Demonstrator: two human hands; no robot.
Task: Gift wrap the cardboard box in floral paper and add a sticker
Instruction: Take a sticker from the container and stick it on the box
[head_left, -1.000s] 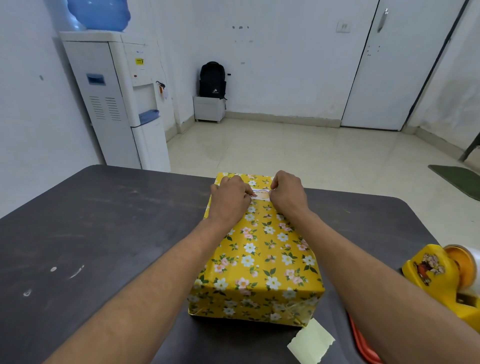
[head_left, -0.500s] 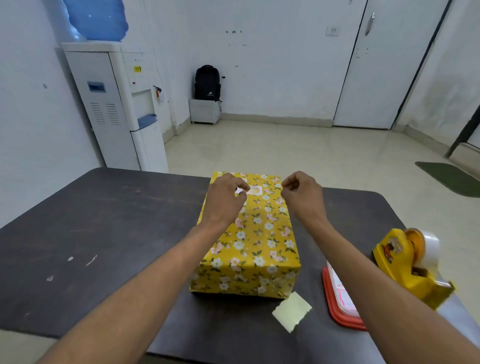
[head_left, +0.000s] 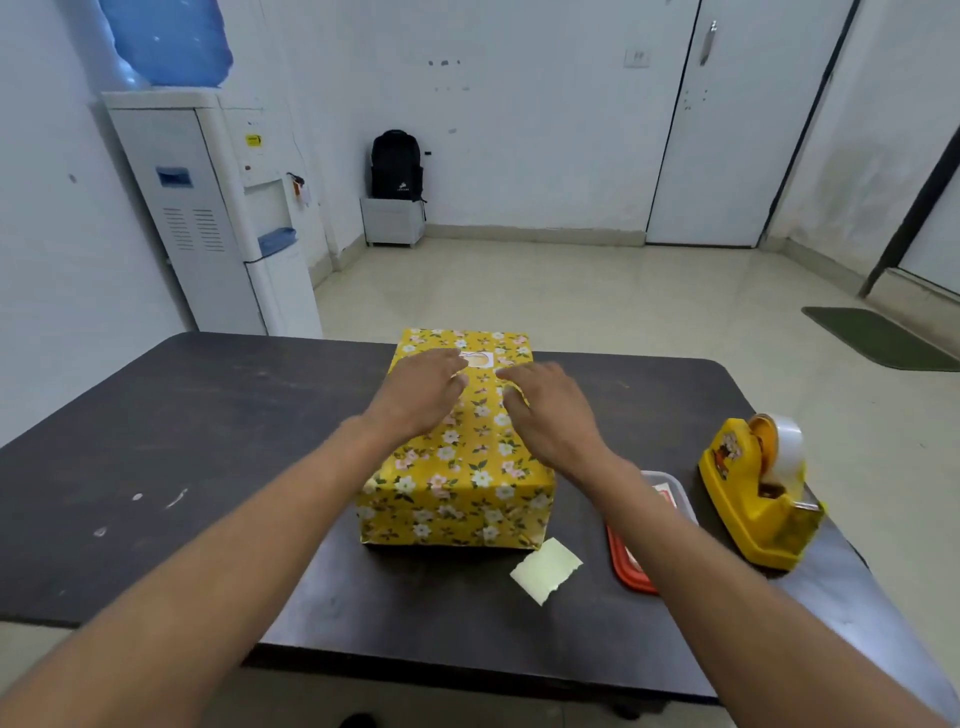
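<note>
The cardboard box (head_left: 457, 467), fully covered in yellow floral paper (head_left: 452, 514), lay lengthwise on the dark tabletop (head_left: 208, 441), toward its far edge. A small pale sticker (head_left: 478, 358) sat on the top face near the far end.

The left hand (head_left: 421, 389) was spread, fingers straight, over the left part of the top face, reaching just beside the sticker. The right hand (head_left: 550, 410) was likewise spread over the right part and held nothing. Whether either palm pressed on the paper could not be determined from this view.

Step in hand, as judged: final check. Wrapping and sticker both appeared in place, so the task looked essentially complete. The next move called for little: smooth the sticker flat if any edge stood raised, then lift both hands clear without dragging the paper.

A torn pale yellow slip (head_left: 545, 569) lay just beside the box's near right corner. A red-rimmed tray (head_left: 628, 566) and a yellow tape dispenser (head_left: 758, 493) stood to the right.
</note>
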